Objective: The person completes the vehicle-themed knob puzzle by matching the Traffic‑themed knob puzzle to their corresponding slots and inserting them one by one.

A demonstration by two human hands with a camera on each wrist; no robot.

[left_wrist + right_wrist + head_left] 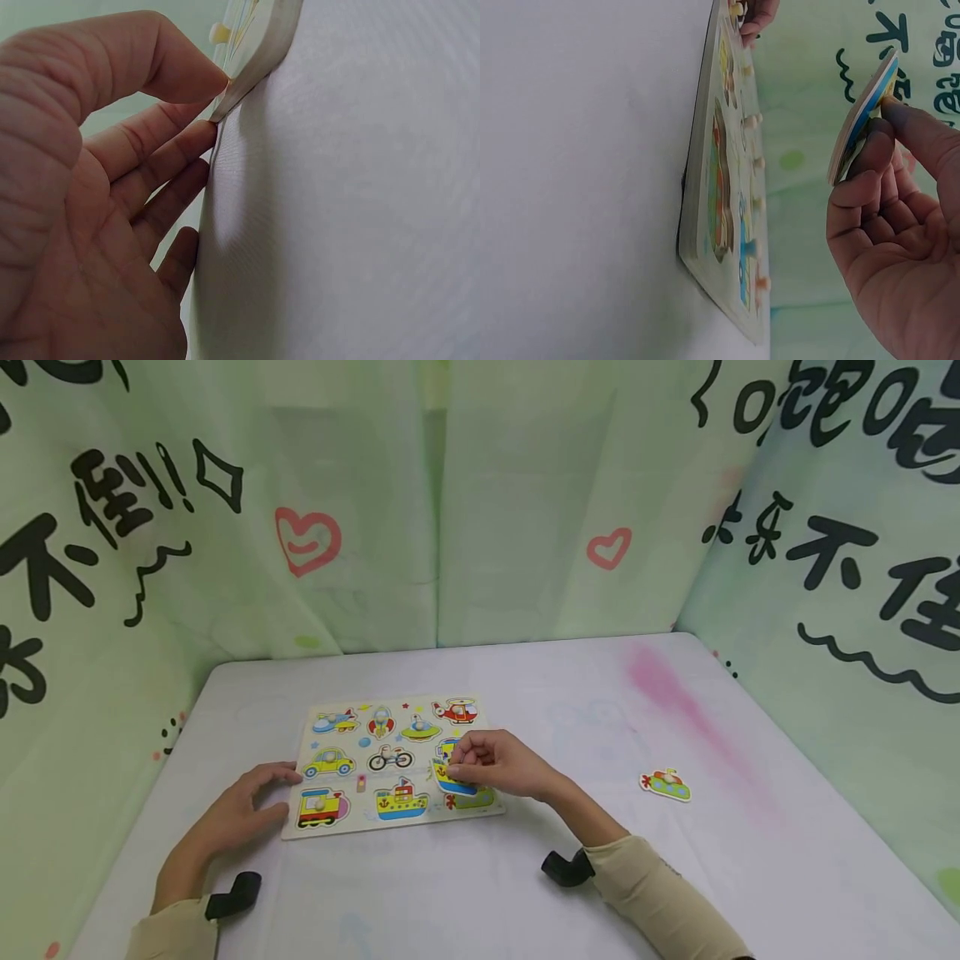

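A wooden puzzle board [345, 777] with colourful vehicle pictures and small knobs lies flat on the white table. My right hand [498, 764] pinches a puzzle piece [450, 781] with blue and yellow colouring over the board's right side. That piece [864, 116] is tilted and clear of the board in the right wrist view; its full picture is hidden. Beside the board's left edge rests my left hand [243, 810], its fingers extended. In the left wrist view, the thumb and fingertips of this hand [82, 172] touch the board's edge [259, 71] and the tabletop.
A green submarine-shaped puzzle piece [666, 784] lies on the table, right of the board. The white table [420, 902] stands against printed cloth walls [517, 527]. The board's lower right shows a green recess [721, 184].
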